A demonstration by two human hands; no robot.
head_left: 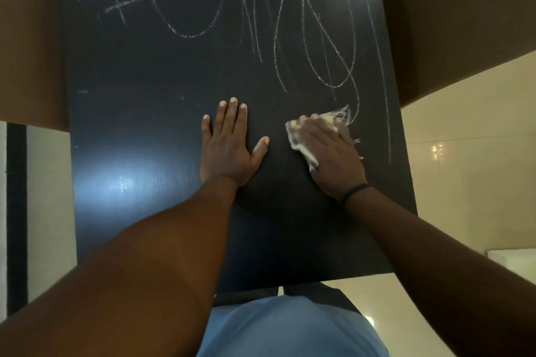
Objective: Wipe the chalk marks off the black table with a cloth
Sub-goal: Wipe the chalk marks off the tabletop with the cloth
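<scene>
Right grip (333,153) flat, fingers straight, pressing frayed cloth (296,136) on black tabletop (130,72) below chalk marks (188,36); left grip (229,145) flat, splayed.

Single view: a wide-angle camera on the head, above the near edge of the table (139,72), facing forward and steeply down. Close range: the table spans most of the frame, with floor (464,130) at both sides.
</scene>
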